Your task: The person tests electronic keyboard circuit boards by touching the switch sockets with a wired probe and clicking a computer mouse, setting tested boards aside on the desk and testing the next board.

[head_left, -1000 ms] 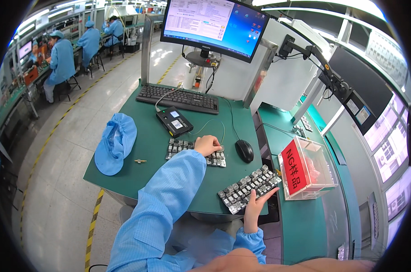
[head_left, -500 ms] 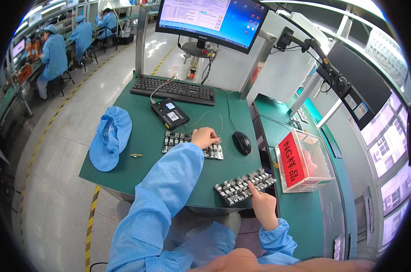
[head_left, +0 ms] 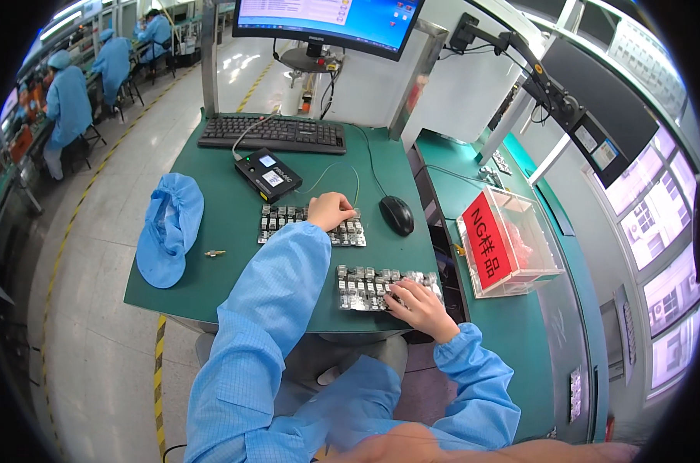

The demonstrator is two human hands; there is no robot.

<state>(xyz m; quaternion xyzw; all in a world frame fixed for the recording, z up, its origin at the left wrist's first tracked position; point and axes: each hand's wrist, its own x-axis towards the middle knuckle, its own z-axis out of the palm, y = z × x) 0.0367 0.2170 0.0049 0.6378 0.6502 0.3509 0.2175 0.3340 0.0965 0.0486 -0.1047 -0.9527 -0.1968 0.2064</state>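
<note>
Two panels covered with rows of small silver and white modules lie on the green table. My left hand [head_left: 331, 211] is closed over the right part of the far circuit board panel [head_left: 277, 222]. A thin cable [head_left: 357, 179] runs to its pinched fingertips; the cable's tip is hidden. Nearer me, bent fingers of my right hand [head_left: 421, 309] grip the near circuit board panel [head_left: 358, 289], covering part of its right half. Beyond the far panel sits a black box [head_left: 267, 174] with a small lit screen, joined to the thin cable.
A blue cloth cap [head_left: 170, 230] and a small brass connector [head_left: 215, 253] lie at the left. Behind are a keyboard [head_left: 273, 134] and monitor [head_left: 327, 27]. A mouse [head_left: 396, 214] and a clear box with a red label [head_left: 508, 243] stand right. Several people in blue work far left.
The near panel has turned clockwise and now lies nearly straight. My right hand has gone from one pointing finger to several fingers on it. My left hand stays at the far panel.
</note>
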